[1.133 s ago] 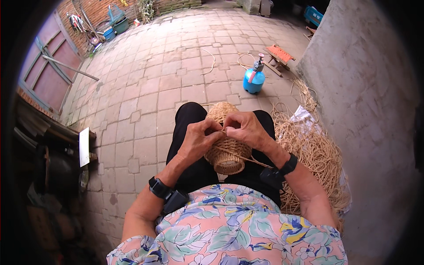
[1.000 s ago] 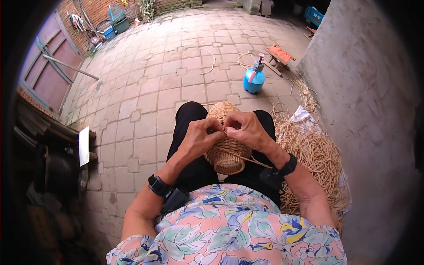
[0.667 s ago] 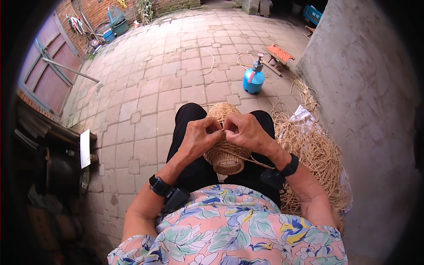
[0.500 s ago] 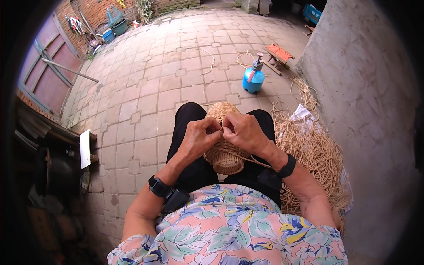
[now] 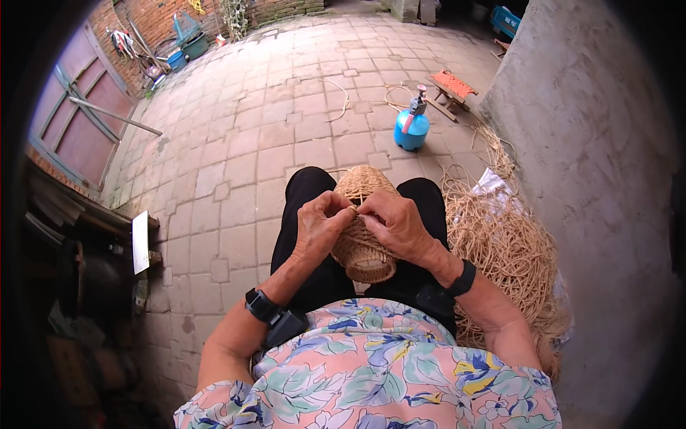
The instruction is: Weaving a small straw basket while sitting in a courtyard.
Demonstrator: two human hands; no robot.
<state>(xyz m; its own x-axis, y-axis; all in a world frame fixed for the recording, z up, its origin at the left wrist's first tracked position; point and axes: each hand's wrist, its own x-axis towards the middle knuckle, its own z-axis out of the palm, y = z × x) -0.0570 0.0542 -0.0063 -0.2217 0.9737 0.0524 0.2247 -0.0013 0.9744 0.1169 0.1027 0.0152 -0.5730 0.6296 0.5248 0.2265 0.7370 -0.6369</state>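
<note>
A tan piece woven from cord point(image 5: 362, 180) rests across my lap between my knees, its round open end point(image 5: 371, 270) facing me. Over its middle, my left hand point(image 5: 320, 225) is closed, thumb and forefinger pinched on the weave's cord. Close against it, my right hand point(image 5: 397, 225) is also closed, its fingertips meeting the left ones at the same spot. The fingers cover the exact point of the cord where they grip. A black band sits on each wrist.
Beside my right leg lies a big tangled heap of tan cord point(image 5: 504, 257) against a grey wall point(image 5: 593, 179). Ahead on the paving stand a blue spray bottle point(image 5: 411, 131) and a low stool with an orange woven seat point(image 5: 454, 84). A white board point(image 5: 140, 242) is at left.
My right hand has tilted, its fingers now reaching more downward beside the left fingertips. The cord strand that ran out under my right wrist no longer shows.
</note>
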